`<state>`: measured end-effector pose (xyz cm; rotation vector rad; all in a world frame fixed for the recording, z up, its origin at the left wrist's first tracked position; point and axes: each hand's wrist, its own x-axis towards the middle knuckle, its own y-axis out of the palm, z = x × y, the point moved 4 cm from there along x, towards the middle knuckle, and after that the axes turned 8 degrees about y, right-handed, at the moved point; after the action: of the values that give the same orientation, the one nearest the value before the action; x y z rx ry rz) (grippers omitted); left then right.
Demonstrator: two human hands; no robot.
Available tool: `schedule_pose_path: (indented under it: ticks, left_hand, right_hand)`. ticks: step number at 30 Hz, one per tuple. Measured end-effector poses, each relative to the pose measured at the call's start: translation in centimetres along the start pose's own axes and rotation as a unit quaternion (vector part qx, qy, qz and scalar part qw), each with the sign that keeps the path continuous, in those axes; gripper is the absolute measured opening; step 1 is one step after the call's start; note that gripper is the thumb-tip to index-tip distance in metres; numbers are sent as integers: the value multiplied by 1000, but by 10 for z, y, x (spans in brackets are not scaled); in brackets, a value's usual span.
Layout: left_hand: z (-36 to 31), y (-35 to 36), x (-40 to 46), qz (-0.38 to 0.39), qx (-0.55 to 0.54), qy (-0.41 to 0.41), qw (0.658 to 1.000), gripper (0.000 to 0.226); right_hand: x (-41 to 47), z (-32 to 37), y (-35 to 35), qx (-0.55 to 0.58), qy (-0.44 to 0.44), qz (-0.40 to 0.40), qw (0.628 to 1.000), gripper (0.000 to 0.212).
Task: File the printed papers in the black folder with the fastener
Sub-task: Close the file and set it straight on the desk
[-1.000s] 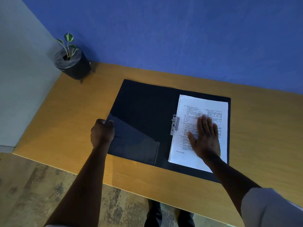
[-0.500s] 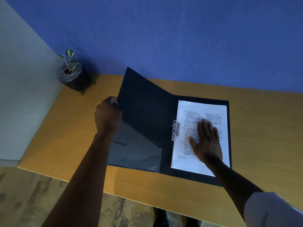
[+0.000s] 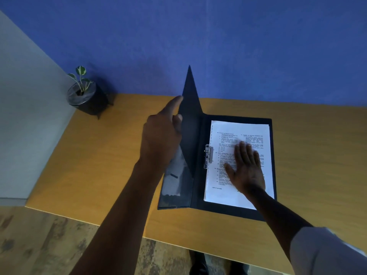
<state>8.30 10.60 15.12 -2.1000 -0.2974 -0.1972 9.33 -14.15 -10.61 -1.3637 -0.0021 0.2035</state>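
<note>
An orange-brown wooden desk stood against a blue wall, with a grey wall at 9 o'clock and worn flooring at 7 o'clock. A small potted plant sat in the desk's 10 o'clock corner. A pale sleeve was cut off at 5 o'clock, and dark shoes showed only partly under the desk edge. The print on the printed papers was too small to read. The black folder lay at the desk's middle, long axis running 12 to 6 o'clock, its front cover raised nearly upright, corner pointing to 12. A metal fastener clamped the papers' left edge. The left hand pinched the cover's edge, forefinger extended. The right hand lay flat with fingers spread on the papers.
</note>
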Motion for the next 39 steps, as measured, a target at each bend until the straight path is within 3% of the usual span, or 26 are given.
schedule_pose_path:
  ticks: [6,17,27,39]
  left_hand:
    - [-38,18,-11,45,-56,41,997,31]
    - [-97,70,-29,162,-60,79,982,54]
    - [-140,127,-39,199,-58,86,975,66]
    - [-165,215,-48,252,-15,80,964,65]
  right_hand:
    - [2,-3,4,1,0,11,1000,83]
    - [4,-13,0,21,-26,36,999,69]
    - [-9,-80,-27,15,-2,31,999,79]
    - [-14,-156,-34,-16,20,33,999,71]
